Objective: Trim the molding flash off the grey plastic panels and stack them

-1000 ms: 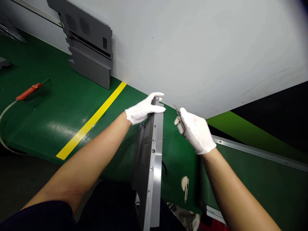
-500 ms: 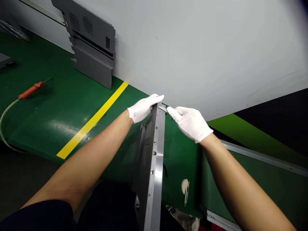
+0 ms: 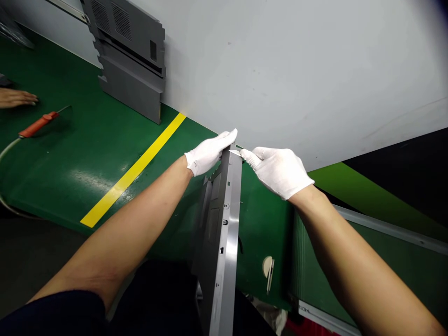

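Observation:
A grey metal panel (image 3: 229, 242) stands on edge in front of me, its narrow flange with small slots facing up. My left hand (image 3: 209, 151), in a white glove, is closed around the panel's far end, thumb lying along the top. To the right of that end, my gloved right hand (image 3: 278, 170) pinches a small blade (image 3: 235, 152) whose pointed tip meets the flange near the far corner. Most of the blade's handle is hidden inside the fist.
Another grey vented panel (image 3: 131, 70) leans against the white wall (image 3: 280, 70). An orange-handled corded tool (image 3: 38, 124) lies left on the green tabletop (image 3: 84, 177), near another person's hand (image 3: 16, 98). A beige disc (image 3: 268, 266) lies right of my panel, beside a framed green surface (image 3: 385, 261).
The blade has turned slightly, and its tip points more to the left on the flange. Another person's bare hand has come into view at the far left. The view has shifted slightly.

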`<state>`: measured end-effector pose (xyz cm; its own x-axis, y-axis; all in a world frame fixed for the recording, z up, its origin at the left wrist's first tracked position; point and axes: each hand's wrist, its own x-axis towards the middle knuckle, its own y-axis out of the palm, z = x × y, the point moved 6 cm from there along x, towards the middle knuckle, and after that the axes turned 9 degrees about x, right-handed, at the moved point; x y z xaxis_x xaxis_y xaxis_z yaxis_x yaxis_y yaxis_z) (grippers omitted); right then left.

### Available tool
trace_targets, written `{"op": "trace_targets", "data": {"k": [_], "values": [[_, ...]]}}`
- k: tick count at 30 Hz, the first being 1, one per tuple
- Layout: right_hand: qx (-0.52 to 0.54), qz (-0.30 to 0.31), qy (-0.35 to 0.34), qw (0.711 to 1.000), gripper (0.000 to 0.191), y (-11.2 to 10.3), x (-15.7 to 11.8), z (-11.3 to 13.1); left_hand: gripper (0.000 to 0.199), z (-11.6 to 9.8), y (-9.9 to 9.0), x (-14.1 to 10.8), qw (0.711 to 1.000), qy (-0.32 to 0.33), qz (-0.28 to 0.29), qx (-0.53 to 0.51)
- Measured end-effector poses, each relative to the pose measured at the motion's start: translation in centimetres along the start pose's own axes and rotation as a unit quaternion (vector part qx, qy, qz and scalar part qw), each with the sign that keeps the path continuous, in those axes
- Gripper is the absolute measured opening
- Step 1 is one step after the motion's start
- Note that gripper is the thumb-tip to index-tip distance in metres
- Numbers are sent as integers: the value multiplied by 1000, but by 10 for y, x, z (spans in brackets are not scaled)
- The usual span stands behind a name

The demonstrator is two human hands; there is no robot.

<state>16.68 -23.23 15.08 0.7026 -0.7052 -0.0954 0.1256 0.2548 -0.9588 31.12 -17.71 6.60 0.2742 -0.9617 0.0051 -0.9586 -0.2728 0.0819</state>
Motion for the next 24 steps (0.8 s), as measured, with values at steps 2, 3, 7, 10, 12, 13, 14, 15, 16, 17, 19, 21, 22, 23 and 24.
{"op": "trace_targets", "data": {"k": [2, 3, 7, 10, 12, 13, 14, 15, 16, 17, 19, 21, 22, 23, 24], "values": [[-8, -1, 1, 1000, 73, 0, 0, 0, 45, -2, 2, 0, 1000, 4, 12, 1], [-12, -1, 1, 1000, 73, 0, 0, 1, 44, -2, 2, 0, 1000, 5, 16, 3], [-24, 4, 3, 1000, 74, -1, 0, 3, 43, -1, 2, 2, 1000, 3, 8, 20], [-24, 9, 1, 1000, 73, -1, -3, 5, 43, 1, 1, 3, 1000, -3, -1, 17], [-22, 8, -2, 1000, 70, -1, -5, 6, 42, 1, 1, 3, 1000, -7, 3, -3], [-18, 6, -4, 1000, 69, 0, -6, 6, 41, 1, 1, 2, 1000, -8, 7, -15], [-11, 3, -5, 1000, 68, 0, -7, 5, 40, 1, 2, 2, 1000, -9, 11, -26], [3, 0, -6, 1000, 67, 0, -8, 4, 40, 0, 2, 1, 999, -9, 16, -35], [26, -3, -9, 1000, 67, 1, -9, 3, 40, 0, 2, 1, 999, -10, 18, -40], [59, -5, -12, 998, 66, 2, -10, 2, 40, 0, 2, 1, 999, -11, 17, -41], [146, -17, -6, 989, 65, 4, -13, -1, 39, 2, 0, 3, 999, -10, 8, -33], [238, -39, 19, 970, 63, 8, -19, -5, 39, 5, 0, 5, 1000, -5, 0, -18], [277, -50, 34, 959, 62, 12, -23, -6, 39, 7, 1, 6, 1000, -1, 1, -9], [307, -61, 45, 949, 61, 15, -30, -7, 40, 8, 3, 7, 1000, 2, 5, 2], [323, -72, 49, 943, 60, 19, -37, -8, 41, 8, 4, 7, 1000, 4, 6, 18]]}}
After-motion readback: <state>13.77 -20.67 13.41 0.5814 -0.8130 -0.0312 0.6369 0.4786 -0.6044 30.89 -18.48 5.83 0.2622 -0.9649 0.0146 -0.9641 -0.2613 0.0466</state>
